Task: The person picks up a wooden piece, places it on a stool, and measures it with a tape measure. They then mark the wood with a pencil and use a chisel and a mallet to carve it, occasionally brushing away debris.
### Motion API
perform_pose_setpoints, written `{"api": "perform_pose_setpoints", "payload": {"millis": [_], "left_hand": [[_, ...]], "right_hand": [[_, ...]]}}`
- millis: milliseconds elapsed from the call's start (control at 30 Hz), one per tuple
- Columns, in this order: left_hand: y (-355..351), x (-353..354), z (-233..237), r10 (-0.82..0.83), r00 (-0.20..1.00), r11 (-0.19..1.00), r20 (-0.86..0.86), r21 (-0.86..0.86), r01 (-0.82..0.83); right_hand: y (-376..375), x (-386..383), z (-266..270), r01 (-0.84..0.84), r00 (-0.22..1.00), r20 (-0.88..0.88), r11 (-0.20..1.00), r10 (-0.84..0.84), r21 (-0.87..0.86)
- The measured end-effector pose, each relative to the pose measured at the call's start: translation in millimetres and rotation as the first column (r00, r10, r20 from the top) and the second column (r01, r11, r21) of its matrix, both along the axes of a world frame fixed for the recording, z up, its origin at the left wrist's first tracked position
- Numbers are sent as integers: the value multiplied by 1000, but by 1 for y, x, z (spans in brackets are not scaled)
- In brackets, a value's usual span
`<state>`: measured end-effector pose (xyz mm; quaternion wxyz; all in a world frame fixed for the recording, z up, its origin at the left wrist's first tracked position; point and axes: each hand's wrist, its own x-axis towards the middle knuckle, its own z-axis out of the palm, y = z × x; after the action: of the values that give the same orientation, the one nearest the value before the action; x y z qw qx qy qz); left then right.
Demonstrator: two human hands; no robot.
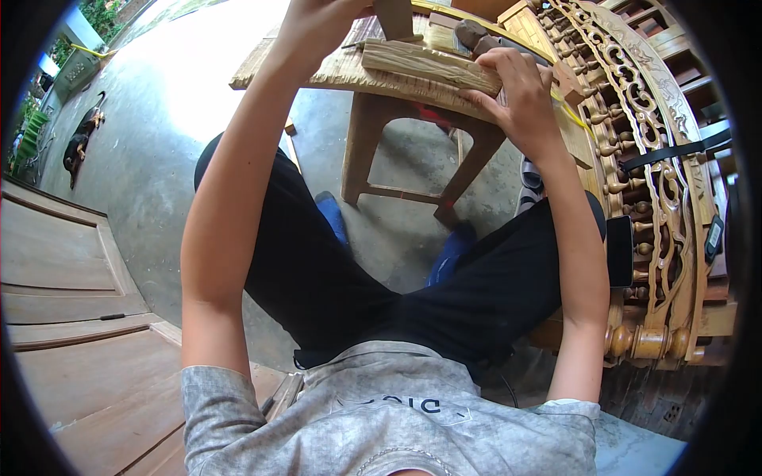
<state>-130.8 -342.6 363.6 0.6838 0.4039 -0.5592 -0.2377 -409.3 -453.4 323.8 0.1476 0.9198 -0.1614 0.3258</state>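
Note:
My right hand [520, 91] is closed around the right end of a rough wooden strip [429, 65], its thumb along the near side. The strip lies near the front edge of a wooden board [341, 75] on top of a stool [361, 147]. At the top edge, my left hand [329, 17] is partly cut off, its fingers bent against a flat brown block-like piece [394, 20]; I cannot tell what kind it is. That piece stands over the strip's left part. A dark rounded tool end [471, 35] lies just beyond my right hand.
Carved wooden furniture with turned spindles [655, 174] rises along the right. Panelled wooden doors [59, 270] are at the lower left. A dog [81, 143] lies on the concrete floor [163, 174]. My blue-socked feet [333, 216] rest by the stool's legs.

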Motion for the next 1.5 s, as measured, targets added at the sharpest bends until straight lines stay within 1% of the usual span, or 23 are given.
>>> {"api": "perform_pose_setpoints", "payload": {"millis": [200, 300, 400, 433, 533, 667, 767, 833, 967, 1067, 1167, 1367, 1500], "left_hand": [[12, -9, 4, 17, 994, 1000, 112, 2, -18], [12, -12, 6, 32, 993, 999, 113, 11, -34], [5, -13, 2, -30, 994, 999, 110, 14, 29], [3, -14, 1, -36, 989, 999, 144, 28, 32], [0, -23, 1, -50, 974, 996, 222, 89, 31], [-13, -28, -6, -64, 946, 997, 318, 54, 49], [-18, -31, -7, -96, 950, 995, 299, 9, 98], [-20, -32, -6, -106, 950, 994, 294, 20, 104], [-27, -29, -9, -133, 947, 991, 293, 44, 125], [-19, -29, -4, -130, 952, 988, 277, 118, 100], [-20, -31, -5, -139, 957, 989, 254, 81, 122], [-16, -29, -1, -128, 949, 985, 289, 147, 89], [-17, -29, -2, -135, 954, 983, 269, 161, 93]], "right_hand": [[6, 4, -3, -16, 1000, 6, 1000, 16, -6], [5, 3, -5, -27, 1000, 14, 1000, 27, 0], [4, 4, -4, -36, 999, 21, 999, 35, 12], [4, 4, -4, -36, 999, 22, 999, 36, 18], [-3, 5, -5, -36, 999, -2, 994, 37, 106], [-8, 3, -6, -26, 999, -27, 986, 31, 164], [-11, 2, -7, -37, 999, -23, 985, 42, 171], [-10, 2, -6, -32, 999, -33, 981, 39, 193], [-12, 0, -7, -48, 998, -27, 983, 54, 176], [-11, 0, -8, -46, 998, -23, 985, 51, 164], [-9, 0, -6, -45, 998, -23, 983, 50, 179], [-8, 0, -5, -35, 999, -22, 980, 40, 195], [-9, 0, -5, -24, 999, -30, 978, 31, 208]]}}
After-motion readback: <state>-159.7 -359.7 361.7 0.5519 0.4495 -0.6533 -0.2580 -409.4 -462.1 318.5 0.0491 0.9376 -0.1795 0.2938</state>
